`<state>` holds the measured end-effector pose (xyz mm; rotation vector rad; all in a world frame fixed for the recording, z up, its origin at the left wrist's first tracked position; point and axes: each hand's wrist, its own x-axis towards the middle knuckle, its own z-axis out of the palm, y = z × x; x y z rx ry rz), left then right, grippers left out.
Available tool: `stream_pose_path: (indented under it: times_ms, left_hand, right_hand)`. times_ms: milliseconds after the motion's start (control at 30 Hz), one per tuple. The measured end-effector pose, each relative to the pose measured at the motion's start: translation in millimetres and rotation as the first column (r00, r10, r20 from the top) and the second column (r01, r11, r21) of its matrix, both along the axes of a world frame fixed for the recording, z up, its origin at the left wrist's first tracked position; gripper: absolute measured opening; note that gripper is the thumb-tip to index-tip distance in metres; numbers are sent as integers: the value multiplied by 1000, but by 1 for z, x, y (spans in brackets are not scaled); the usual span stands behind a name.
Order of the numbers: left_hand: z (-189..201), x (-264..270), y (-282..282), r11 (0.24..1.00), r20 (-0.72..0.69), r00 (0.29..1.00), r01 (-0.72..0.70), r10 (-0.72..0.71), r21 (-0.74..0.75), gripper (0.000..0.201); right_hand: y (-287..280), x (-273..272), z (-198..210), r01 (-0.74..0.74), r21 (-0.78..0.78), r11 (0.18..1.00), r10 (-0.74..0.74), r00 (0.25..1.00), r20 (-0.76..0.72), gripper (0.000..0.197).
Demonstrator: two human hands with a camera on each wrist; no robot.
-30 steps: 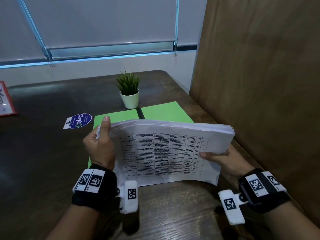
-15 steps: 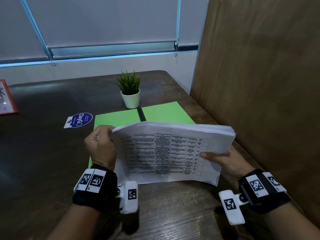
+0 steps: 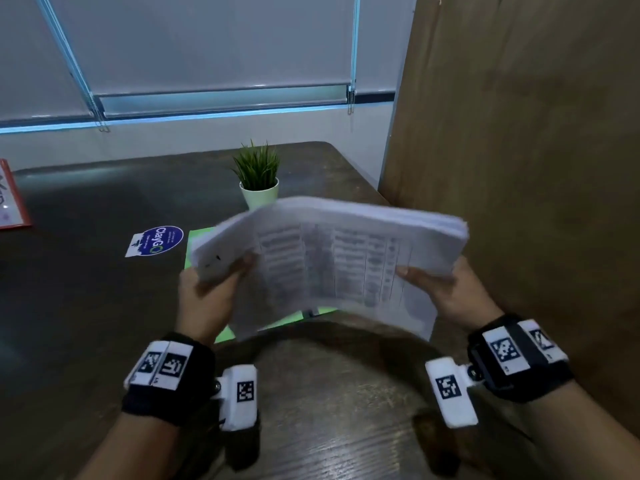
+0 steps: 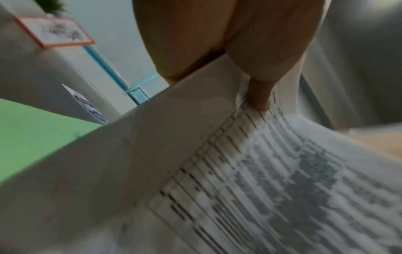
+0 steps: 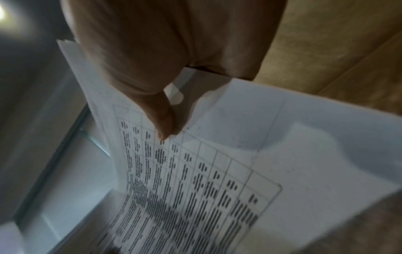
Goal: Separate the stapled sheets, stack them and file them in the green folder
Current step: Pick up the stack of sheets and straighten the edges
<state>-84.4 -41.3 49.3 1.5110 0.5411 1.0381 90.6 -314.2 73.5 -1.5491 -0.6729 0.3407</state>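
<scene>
A thick stack of printed sheets (image 3: pixel 332 258) hangs in the air above the table, blurred by motion, its printed table facing me. My left hand (image 3: pixel 221 282) grips its left edge, thumb on the page (image 4: pixel 261 96) and fingers behind. My right hand (image 3: pixel 433 282) grips the right edge, thumb on top (image 5: pixel 165 127). The open green folder (image 3: pixel 201 237) lies on the table under the stack, mostly hidden; a strip shows at the left (image 4: pixel 32 134) and below the sheets.
A small potted plant (image 3: pixel 259 178) stands just behind the stack. A blue and white sticker (image 3: pixel 156 241) lies to the left, and a red-edged card (image 3: pixel 10 202) at the far left. A wooden panel (image 3: pixel 519 150) rises close on the right.
The stack has lifted off the table and tipped flatter. My left hand has shifted from the top left corner to lower on the left edge. The right hand keeps its grip.
</scene>
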Motion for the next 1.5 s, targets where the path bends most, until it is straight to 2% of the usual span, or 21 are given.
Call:
stream_pose_path:
  times_ms: [100, 267, 333, 433, 500, 533, 600, 667, 733, 833, 900, 1000, 1100, 1133, 1200, 1267, 1300, 1333, 1400, 1433, 1500]
  left_hand:
    - [10, -6, -6, 990, 116, 984, 137, -132, -40, 26]
    - [-18, -8, -5, 973, -118, 971, 195, -209, -125, 8]
    - [-23, -6, -1, 969, -148, 964, 202, -222, -141, 11]
    - [-19, -5, 0, 960, -153, 952, 248, -266, -127, 4]
    - [-16, -3, -1, 956, -122, 953, 264, -279, -124, 8]
    - [-16, -2, -1, 954, -110, 951, 274, -287, -123, 9]
    - [-14, -2, -4, 947, -94, 948, 292, -306, -132, 13]
    - [-14, -4, -4, 943, -81, 946, 301, -314, -139, 20]
    - [-15, -4, -4, 942, -85, 944, 307, -320, -133, 19]
    - [-15, -3, -3, 949, -89, 946, 304, -310, -78, 19]
    - [-14, -2, -2, 956, -99, 951, 288, -292, -56, 18]
    - [-16, -1, 2, 959, -96, 956, 270, -278, -83, 16]
    - [-17, 0, 2, 959, -141, 949, 274, -281, -69, 11]
    - [-18, 0, 1, 959, -158, 946, 275, -282, -61, 9]
    - [-15, 0, -5, 959, -150, 949, 265, -277, -99, 10]
    - [-13, -1, -9, 954, -134, 952, 254, -276, -161, 13]
    - [-13, -2, -9, 956, -140, 954, 239, -264, -173, 13]
    - [-14, -4, -8, 957, -137, 958, 225, -251, -181, 13]
    - [-11, -8, -6, 956, -115, 965, 211, -237, -203, 14]
    - [-9, -9, -6, 955, -100, 967, 208, -233, -214, 15]
    - [-2, -13, -7, 949, -68, 969, 219, -240, -229, 16]
  right_hand:
    - [-2, 7, 8, 9, 38, 999, -10, 1000, 25, 28]
    - [-12, 26, -12, 74, -98, 992, -78, 996, -42, 30]
    - [-18, 33, -7, 120, -104, 987, -125, 991, -47, 44]
    - [-15, 35, 15, 171, -104, 980, -157, 980, 126, 53]
    - [-5, 27, 31, 310, -174, 935, -218, 886, 410, 62]
    - [1, 18, 39, 381, -174, 908, -220, 787, 576, 67]
    - [21, -10, 53, 382, -129, 915, -118, 560, 820, 72]
    - [48, -42, 59, 314, -197, 929, 47, 426, 903, 82]
    - [78, -67, 55, 283, -282, 917, 180, 338, 924, 92]
    - [111, -86, 47, 256, -532, 807, 461, 291, 838, 91]
    - [120, -90, 45, 217, -595, 774, 519, 320, 792, 83]
    - [125, -93, 45, 209, -460, 863, 376, 343, 861, 83]
    - [129, -96, 44, 242, -643, 727, 571, 306, 762, 84]
    - [129, -96, 42, 241, -649, 722, 574, 315, 756, 85]
    - [124, -89, 39, 241, -540, 806, 444, 358, 822, 90]
    - [108, -70, 36, 308, -342, 888, 179, 453, 873, 100]
    - [95, -54, 30, 380, -252, 890, 16, 525, 851, 104]
    - [80, -38, 24, 453, -185, 872, -149, 606, 781, 108]
    - [51, -6, 9, 514, -141, 846, -414, 800, 435, 119]
    - [39, 7, 1, 461, -115, 880, -436, 880, 190, 121]
    - [20, 23, -11, 238, 19, 971, -227, 946, -233, 106]
